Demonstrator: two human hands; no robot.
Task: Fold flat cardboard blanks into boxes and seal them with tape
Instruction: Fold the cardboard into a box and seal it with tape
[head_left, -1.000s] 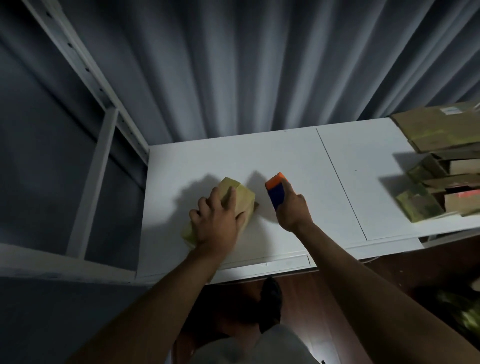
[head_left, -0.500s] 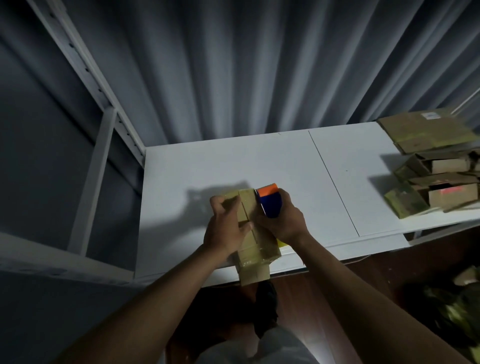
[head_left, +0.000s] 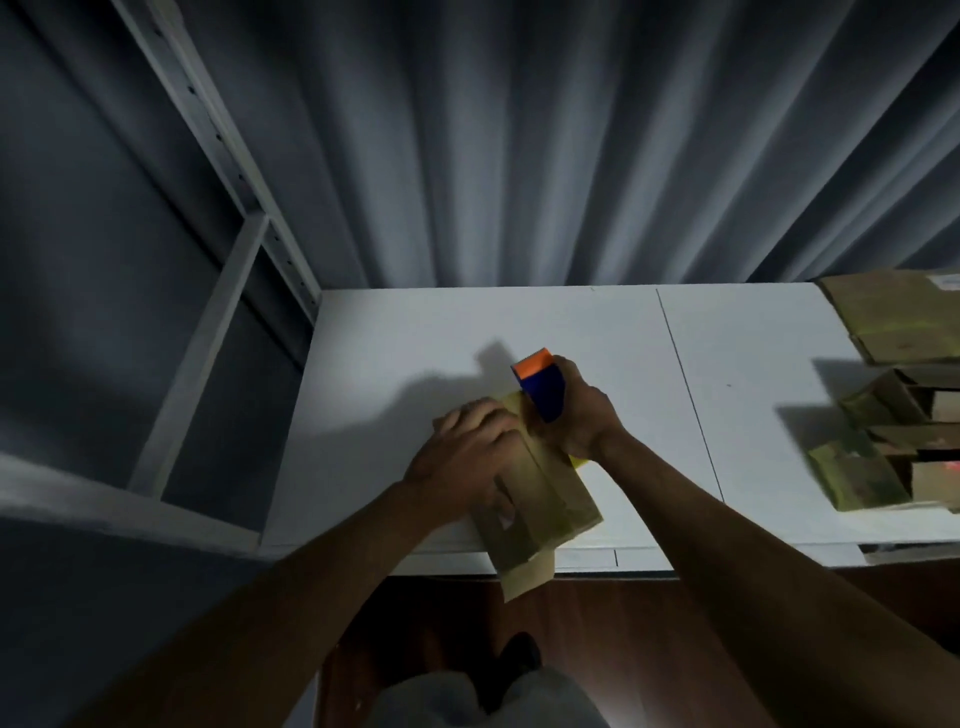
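A small brown cardboard box (head_left: 556, 509) lies on the white table (head_left: 395, 374), its near end sticking out over the front edge. My left hand (head_left: 470, 447) presses down on the box's left side, fingers curled over its top. My right hand (head_left: 582, 415) grips a blue tape dispenser with an orange end (head_left: 540, 382), held against the far end of the box. A strip of tape runs along the box's top. A bit of yellow shows under my right wrist.
A pile of cardboard blanks and folded boxes (head_left: 893, 415) sits at the table's right end. A white metal shelf frame (head_left: 218, 291) stands at the left. Grey curtains hang behind the table. Dark wooden floor and my foot show below the table's front edge.
The box was turned lengthwise and pulled toward the front edge. My right hand brought the tape dispenser from beside the box onto its far end. My left hand shifted along the box.
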